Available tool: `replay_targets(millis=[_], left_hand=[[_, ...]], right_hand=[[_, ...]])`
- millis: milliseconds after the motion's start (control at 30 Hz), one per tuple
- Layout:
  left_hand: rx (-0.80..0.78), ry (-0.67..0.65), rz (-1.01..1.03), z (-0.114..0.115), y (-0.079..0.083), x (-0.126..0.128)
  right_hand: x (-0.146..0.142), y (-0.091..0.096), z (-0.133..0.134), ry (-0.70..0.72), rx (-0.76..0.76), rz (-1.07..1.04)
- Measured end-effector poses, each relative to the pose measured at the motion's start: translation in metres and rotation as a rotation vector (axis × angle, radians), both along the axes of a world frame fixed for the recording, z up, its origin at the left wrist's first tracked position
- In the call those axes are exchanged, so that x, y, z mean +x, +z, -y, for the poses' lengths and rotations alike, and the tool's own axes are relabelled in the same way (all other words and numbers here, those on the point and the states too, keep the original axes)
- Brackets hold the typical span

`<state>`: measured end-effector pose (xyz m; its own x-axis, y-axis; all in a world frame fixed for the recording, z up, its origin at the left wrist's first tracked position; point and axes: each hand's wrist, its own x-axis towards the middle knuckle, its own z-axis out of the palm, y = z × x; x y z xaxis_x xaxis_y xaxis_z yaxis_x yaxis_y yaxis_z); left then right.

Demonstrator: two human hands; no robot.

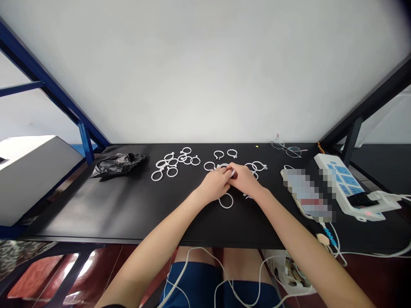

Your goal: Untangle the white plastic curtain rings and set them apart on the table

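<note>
My left hand and my right hand meet over the middle of the black table. Their fingertips are closed together on a small white plastic ring, most of which is hidden by the fingers. Around them lie several more white rings with small tabs, like curtain rings. One loose ring rests just below my hands, and another ring lies beyond them. To the right, a few rings overlap beside my right hand. A larger cluster of rings is spread out left of my left hand.
A crumpled black plastic bag lies at the left. On the right are eyeglasses, a phone with a cable, and a white power strip with a charger plugged in. White cables hang across my lap.
</note>
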<state>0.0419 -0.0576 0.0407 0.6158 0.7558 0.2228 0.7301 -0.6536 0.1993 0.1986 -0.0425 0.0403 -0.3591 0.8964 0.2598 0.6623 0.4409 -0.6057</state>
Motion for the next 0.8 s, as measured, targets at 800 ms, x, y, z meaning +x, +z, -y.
replay_targets(millis=[800], left_hand=[[-0.023,0.006,0.011,-0.0004,0.0002,0.0003]], right_hand=[[0.0006,-0.0032,-0.0018,0.004,0.001,0.024]])
